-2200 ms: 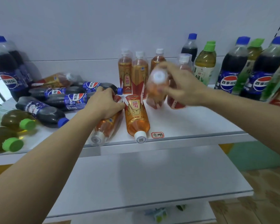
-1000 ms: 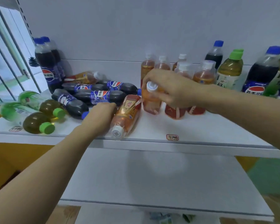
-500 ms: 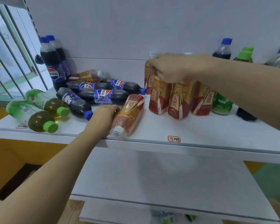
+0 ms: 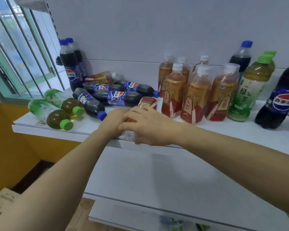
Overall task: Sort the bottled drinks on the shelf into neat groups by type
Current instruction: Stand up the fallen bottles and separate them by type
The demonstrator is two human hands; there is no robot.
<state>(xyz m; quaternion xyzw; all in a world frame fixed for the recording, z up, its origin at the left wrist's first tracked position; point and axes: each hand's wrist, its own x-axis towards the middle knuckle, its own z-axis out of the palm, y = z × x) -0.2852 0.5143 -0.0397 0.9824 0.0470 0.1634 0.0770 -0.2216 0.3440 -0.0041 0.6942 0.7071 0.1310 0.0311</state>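
An orange drink bottle [image 4: 148, 103] with a red-gold label lies on its side at the front of the white shelf [image 4: 240, 130], its white cap toward me. My left hand [image 4: 113, 121] grips it from the left. My right hand [image 4: 148, 125] covers it from the right, fingers curled round its neck end. Several matching orange bottles [image 4: 196, 95] stand upright in a cluster just right of my hands. Several cola bottles [image 4: 117, 97] lie on their sides to the left, with two green tea bottles [image 4: 57, 114] lying near the shelf's left end.
Two cola bottles [image 4: 69, 70] stand at the back left by a barred window [image 4: 15, 55]. Upright green tea bottles [image 4: 250, 87] and cola bottles [image 4: 280, 100] stand at the right. One more orange bottle [image 4: 103, 77] lies behind the colas. A lower white shelf [image 4: 157, 180] sits below.
My right hand let go of the upright orange bottles and came down left onto the lying orange bottle, joining my left hand there.
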